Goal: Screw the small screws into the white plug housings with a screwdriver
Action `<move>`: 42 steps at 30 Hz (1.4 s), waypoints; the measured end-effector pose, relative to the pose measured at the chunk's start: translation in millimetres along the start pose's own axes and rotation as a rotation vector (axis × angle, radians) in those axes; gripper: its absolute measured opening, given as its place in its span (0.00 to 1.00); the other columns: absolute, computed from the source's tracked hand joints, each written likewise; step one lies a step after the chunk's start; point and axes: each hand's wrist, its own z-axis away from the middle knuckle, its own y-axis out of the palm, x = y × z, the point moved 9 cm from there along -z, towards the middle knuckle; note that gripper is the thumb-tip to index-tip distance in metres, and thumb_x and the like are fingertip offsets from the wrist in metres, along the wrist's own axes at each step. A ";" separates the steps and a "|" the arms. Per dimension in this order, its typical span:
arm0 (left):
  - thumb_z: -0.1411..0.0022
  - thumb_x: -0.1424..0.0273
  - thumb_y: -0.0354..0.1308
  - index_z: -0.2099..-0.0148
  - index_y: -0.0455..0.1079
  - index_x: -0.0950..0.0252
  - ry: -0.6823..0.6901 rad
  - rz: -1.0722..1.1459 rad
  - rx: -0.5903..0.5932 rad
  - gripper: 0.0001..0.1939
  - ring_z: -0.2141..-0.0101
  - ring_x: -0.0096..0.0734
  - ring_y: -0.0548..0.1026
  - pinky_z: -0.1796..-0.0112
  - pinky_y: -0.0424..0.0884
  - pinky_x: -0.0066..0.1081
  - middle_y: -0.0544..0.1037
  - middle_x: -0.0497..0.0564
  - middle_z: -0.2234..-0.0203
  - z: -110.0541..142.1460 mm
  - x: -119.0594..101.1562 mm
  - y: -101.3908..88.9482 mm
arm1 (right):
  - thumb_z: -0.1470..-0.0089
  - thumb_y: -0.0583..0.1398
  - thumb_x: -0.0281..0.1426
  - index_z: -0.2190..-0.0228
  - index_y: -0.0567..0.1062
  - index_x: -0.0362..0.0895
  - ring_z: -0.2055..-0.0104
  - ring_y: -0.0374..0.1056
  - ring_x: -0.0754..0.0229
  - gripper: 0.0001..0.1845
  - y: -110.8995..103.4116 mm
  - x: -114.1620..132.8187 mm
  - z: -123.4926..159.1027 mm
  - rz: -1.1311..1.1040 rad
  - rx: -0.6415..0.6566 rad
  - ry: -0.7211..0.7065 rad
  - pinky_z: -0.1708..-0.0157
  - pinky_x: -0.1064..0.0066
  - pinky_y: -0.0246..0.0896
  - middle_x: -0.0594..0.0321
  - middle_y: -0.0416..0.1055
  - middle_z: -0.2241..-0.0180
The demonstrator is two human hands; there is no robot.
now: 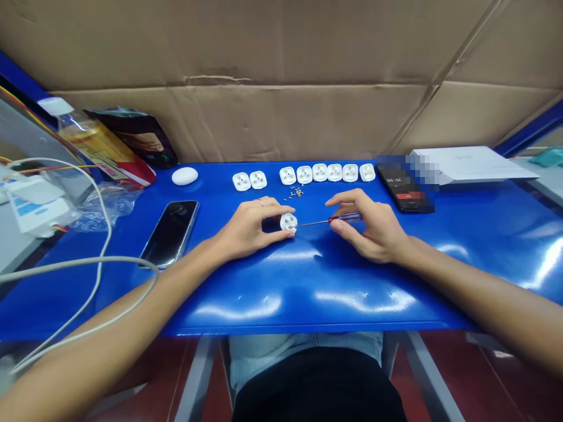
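Observation:
My left hand [250, 227] pinches a small round white plastic part [288, 221] on its edge against the blue table [308, 281]. My right hand [372, 225] grips a screwdriver [328, 221] with a red and clear handle; its thin shaft lies level and its tip touches the face of the part. Behind the hands lies a small heap of loose screws [296, 191]. Further back is a row of white parts: two on the left [249, 180] and several more on the right [328, 173].
A dark phone [170, 232] lies at the left, with a white oval case [185, 175] behind it. Another phone showing a timer [404, 186] and a white flat box [470, 164] sit at the right. White cables [94, 275] cross my left forearm. Cardboard walls the back.

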 end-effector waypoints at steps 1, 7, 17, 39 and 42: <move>0.33 0.58 0.70 0.42 0.81 0.63 0.000 -0.001 0.001 0.22 0.58 0.38 0.83 0.55 0.78 0.34 0.85 0.54 0.56 -0.1 -0.1 0.0 | 0.34 0.62 0.32 0.46 0.70 0.49 0.59 0.83 0.53 0.15 -0.6 0.8 0.0 -0.030 -0.005 -0.008 0.59 0.65 0.78 0.58 0.82 0.56; 0.33 0.59 0.71 0.43 0.81 0.64 0.020 -0.004 -0.002 0.21 0.58 0.37 0.83 0.55 0.77 0.33 0.85 0.54 0.56 -0.2 -2.1 0.3 | 0.30 0.59 0.34 0.49 0.72 0.49 0.68 0.80 0.57 0.09 2.0 -2.9 0.0 0.030 0.042 0.041 0.67 0.67 0.74 0.60 0.82 0.60; 0.33 0.59 0.71 0.44 0.81 0.64 0.014 -0.014 -0.015 0.20 0.60 0.37 0.83 0.57 0.77 0.32 0.85 0.53 0.57 0.3 -1.1 -0.3 | 0.32 0.61 0.34 0.52 0.71 0.49 0.68 0.81 0.55 0.08 1.7 6.9 -0.6 0.120 0.009 -0.029 0.71 0.68 0.73 0.61 0.82 0.64; 0.34 0.61 0.71 0.43 0.81 0.64 0.030 0.027 -0.003 0.21 0.59 0.37 0.83 0.57 0.77 0.33 0.85 0.54 0.57 0.8 -1.2 1.9 | 0.34 0.63 0.35 0.55 0.73 0.49 0.67 0.82 0.54 0.07 1.8 6.7 -1.0 0.094 0.020 -0.001 0.69 0.66 0.74 0.61 0.83 0.65; 0.34 0.61 0.72 0.43 0.81 0.64 0.026 0.039 -0.006 0.21 0.59 0.37 0.83 0.57 0.78 0.34 0.85 0.54 0.56 0.8 -1.3 1.6 | 0.36 0.64 0.34 0.55 0.73 0.50 0.64 0.81 0.53 0.08 2.4 7.8 -1.8 0.027 0.044 -0.014 0.65 0.64 0.76 0.60 0.83 0.62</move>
